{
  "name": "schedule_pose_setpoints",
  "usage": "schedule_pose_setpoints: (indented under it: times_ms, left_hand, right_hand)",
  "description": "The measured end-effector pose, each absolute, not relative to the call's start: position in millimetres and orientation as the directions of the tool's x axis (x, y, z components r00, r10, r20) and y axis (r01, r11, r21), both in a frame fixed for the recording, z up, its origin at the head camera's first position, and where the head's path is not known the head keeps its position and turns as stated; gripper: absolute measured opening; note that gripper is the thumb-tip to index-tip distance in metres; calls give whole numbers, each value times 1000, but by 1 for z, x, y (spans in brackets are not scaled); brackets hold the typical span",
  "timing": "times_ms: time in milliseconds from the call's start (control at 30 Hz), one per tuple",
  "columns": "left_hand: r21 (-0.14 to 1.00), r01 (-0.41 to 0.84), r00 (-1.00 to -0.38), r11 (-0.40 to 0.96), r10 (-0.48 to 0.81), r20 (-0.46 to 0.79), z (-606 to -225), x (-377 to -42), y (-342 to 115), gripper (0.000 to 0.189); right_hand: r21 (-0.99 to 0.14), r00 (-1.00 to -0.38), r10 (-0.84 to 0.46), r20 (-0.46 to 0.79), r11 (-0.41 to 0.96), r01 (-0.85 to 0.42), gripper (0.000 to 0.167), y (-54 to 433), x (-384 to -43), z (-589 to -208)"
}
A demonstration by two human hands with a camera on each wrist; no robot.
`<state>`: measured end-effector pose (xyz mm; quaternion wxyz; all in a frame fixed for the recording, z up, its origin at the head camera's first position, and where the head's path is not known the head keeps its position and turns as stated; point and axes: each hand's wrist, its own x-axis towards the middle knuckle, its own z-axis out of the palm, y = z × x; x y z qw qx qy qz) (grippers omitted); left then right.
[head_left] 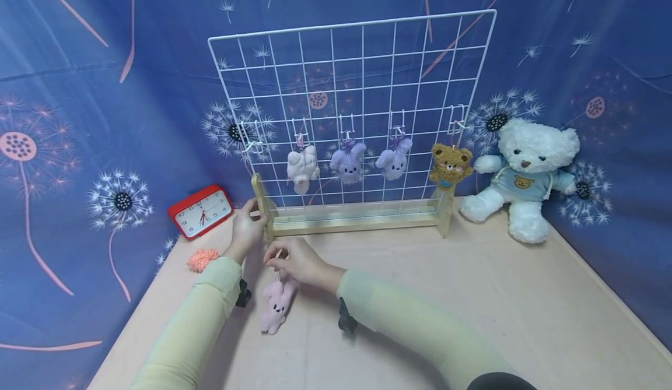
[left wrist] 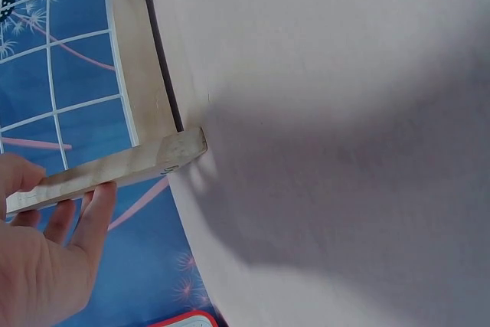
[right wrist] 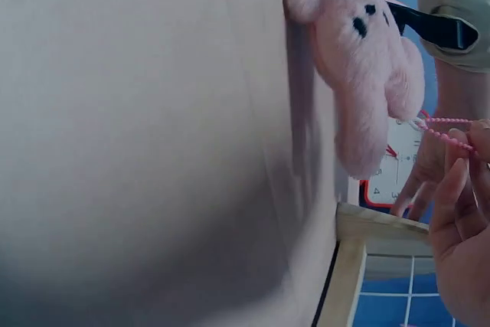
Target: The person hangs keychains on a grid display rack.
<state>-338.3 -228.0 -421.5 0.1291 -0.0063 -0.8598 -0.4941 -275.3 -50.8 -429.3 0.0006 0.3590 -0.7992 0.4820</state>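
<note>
My right hand [head_left: 299, 260] pinches the pink bead chain [right wrist: 448, 136] of a pink plush bunny keychain [head_left: 277, 306]. The bunny dangles below the fingers, ears up toward the chain in the head view, low over the table. With thumb on one side and fingers on the other, my left hand [left wrist: 53, 254] grips the wooden end stand [left wrist: 115, 166] of a white wire grid rack [head_left: 362, 75]. An unoccupied white hook [head_left: 254, 147] hangs at the rack's left. Along the same row hang a white plush [head_left: 303, 168], two purple bunnies [head_left: 347, 164] and a brown bear [head_left: 450, 167].
A red alarm clock [head_left: 202, 211] leans at the left of the rack, behind a coil of orange yarn [head_left: 202, 259]. At the right sits a white teddy bear [head_left: 525, 174] in a blue top. Blue dandelion-print cloth [head_left: 63, 145] surrounds the pale table [head_left: 472, 297].
</note>
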Motion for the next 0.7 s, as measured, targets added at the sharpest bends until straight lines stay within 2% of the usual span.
schedule_pose_setpoints:
  times_ms: [500, 700]
  left_hand:
    - [848, 157, -960, 507, -121, 251, -421, -339, -227, 56]
    - [856, 150, -964, 495, -118, 237, -420, -337, -227, 57]
  right_hand:
    - [-734, -696, -590, 410, 240, -636, 4, -44, -282, -402]
    - [-762, -707, -578, 407, 212, -612, 5, -42, -283, -389]
